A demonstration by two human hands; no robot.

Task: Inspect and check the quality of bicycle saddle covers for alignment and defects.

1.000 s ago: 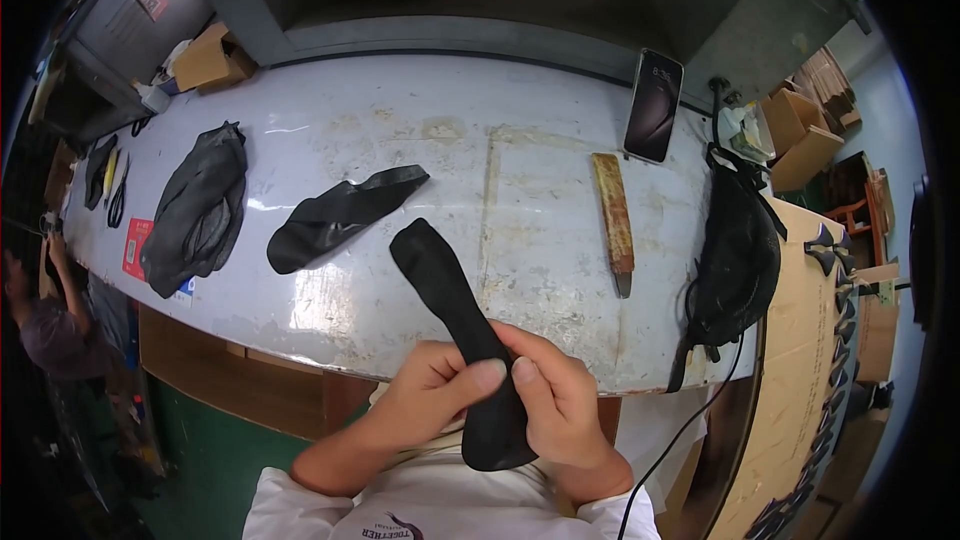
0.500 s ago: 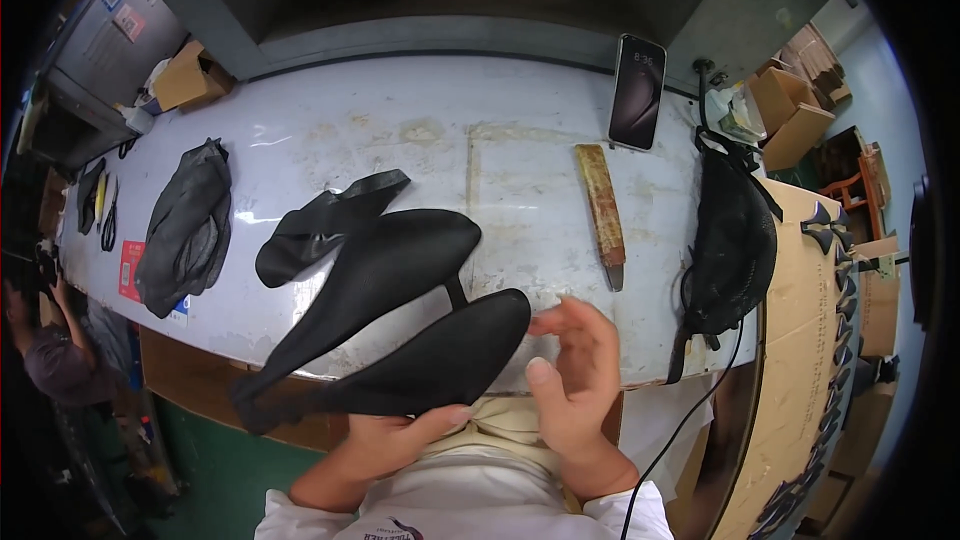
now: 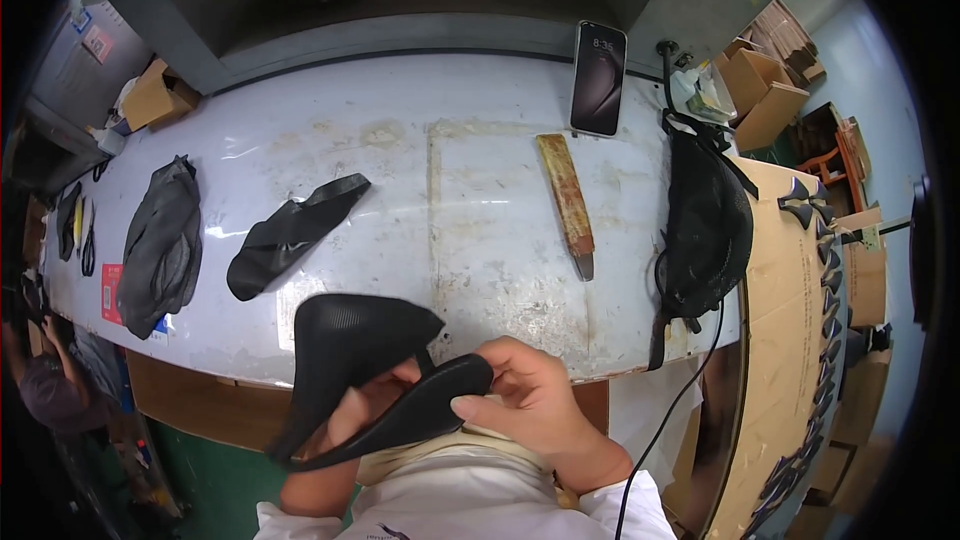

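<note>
A black two-lobed piece that looks like a bicycle saddle (image 3: 350,345) is tilted in front of me at the table's near edge. A short bridge joins its lobes across the gap, and they narrow toward the lower left. My left hand (image 3: 365,408) holds it from beneath, partly hidden, with fingers showing through the gap. At the right lobe's rim, my right hand (image 3: 525,398) pinches the edge between thumb and fingers. Beyond it on the table lies a folded black sheet of cover material (image 3: 297,235).
Crumpled dark fabric (image 3: 162,245) lies left, near scissors (image 3: 89,240). A worn flat tool with a grey tip (image 3: 567,202), an upright phone (image 3: 600,78) and a black mesh bag (image 3: 705,225) are on the right. Cardboard (image 3: 775,340) bears several small black pieces. A person (image 3: 65,370) is far left.
The saddle-like piece has turned and come nearer to me, off the folded sheet. My right hand has closed on its rim; the left fingers now show in the gap. The view has shifted right.
</note>
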